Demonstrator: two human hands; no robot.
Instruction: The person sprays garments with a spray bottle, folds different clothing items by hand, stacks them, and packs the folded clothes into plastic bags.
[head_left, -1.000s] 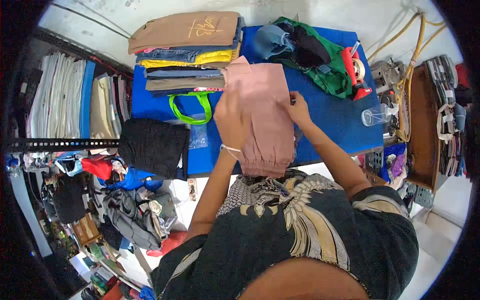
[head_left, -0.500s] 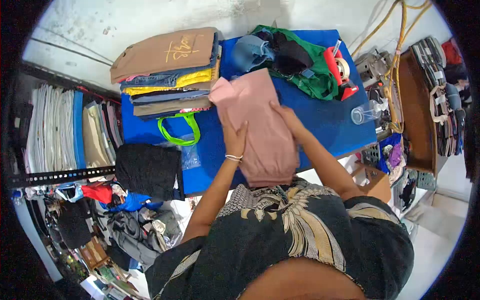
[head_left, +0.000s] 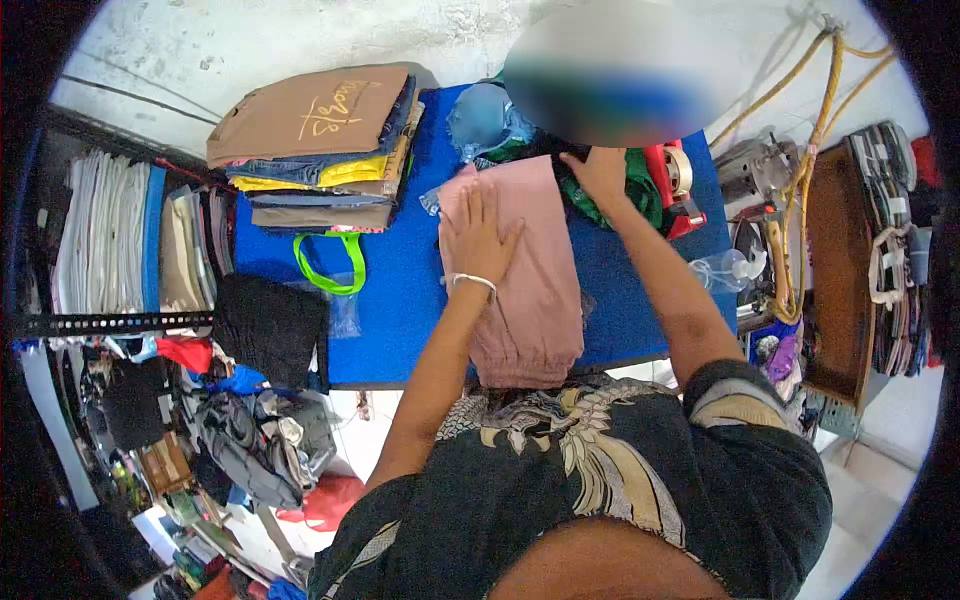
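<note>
Pink folded trousers (head_left: 530, 270) lie on the blue table, their gathered waistband toward my body. My left hand (head_left: 482, 235) rests flat on them with fingers spread, a white band around the wrist. Beyond the trousers, my right hand (head_left: 598, 185) is at the pile with the green cloth (head_left: 645, 190). Its thumb points out to the left, while a blurred patch hides the other fingers, so I cannot tell whether it grips anything. Left of that hand is a light blue bundle (head_left: 480, 120), partly blurred.
A stack of folded clothes (head_left: 310, 125) with a brown piece on top stands at the back left. Near it are a bright green handle (head_left: 330, 265) and black cloth (head_left: 270, 330). On the right are a red tape dispenser (head_left: 680, 185) and a clear bottle (head_left: 725, 270).
My right hand has left the trousers' edge and reached to the green cloth pile. The trousers now lie flatter, with my left hand moved onto their top. The view has shifted slightly.
</note>
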